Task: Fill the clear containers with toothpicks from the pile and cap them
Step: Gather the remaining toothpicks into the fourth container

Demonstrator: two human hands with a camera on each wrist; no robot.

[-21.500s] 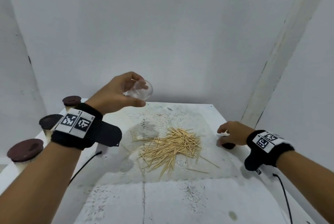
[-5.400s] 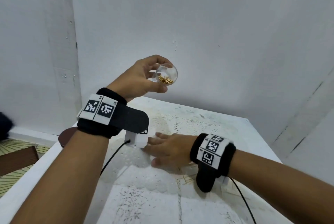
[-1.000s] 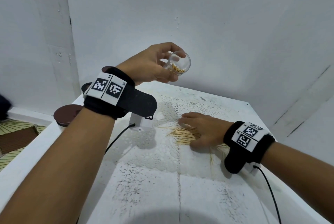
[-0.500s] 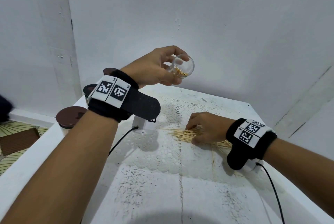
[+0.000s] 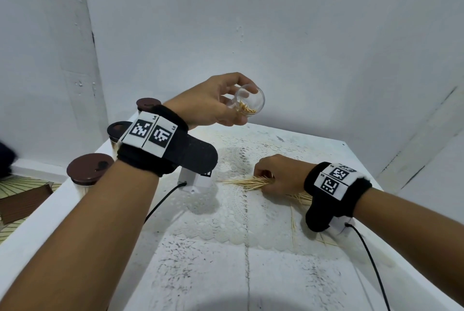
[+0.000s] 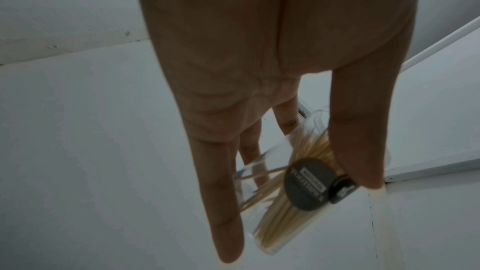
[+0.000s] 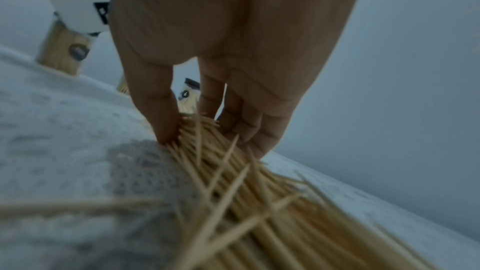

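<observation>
My left hand (image 5: 221, 104) holds a clear container (image 5: 249, 103) up above the table's far side, tilted with its mouth toward me and some toothpicks inside. In the left wrist view the container (image 6: 293, 182) is gripped between thumb and fingers, and a dark round label shows on it. My right hand (image 5: 273, 177) lies on the toothpick pile (image 5: 251, 182) on the lace mat. Its thumb and fingers (image 7: 166, 118) close round a bunch of toothpicks (image 7: 233, 171) lying on the mat. Loose toothpicks spread under the wrist.
Three brown-capped containers stand along the table's left edge (image 5: 89, 167), (image 5: 119, 130), (image 5: 148, 104). The white table (image 5: 226, 273) sits in a corner of white walls. Cables trail from both wrist cameras. One filled container (image 7: 62, 54) shows behind the hand in the right wrist view.
My right hand went from lying flat on the pile to curling its fingers round a bunch of toothpicks. The left hand keeps the container raised, shifted slightly right.
</observation>
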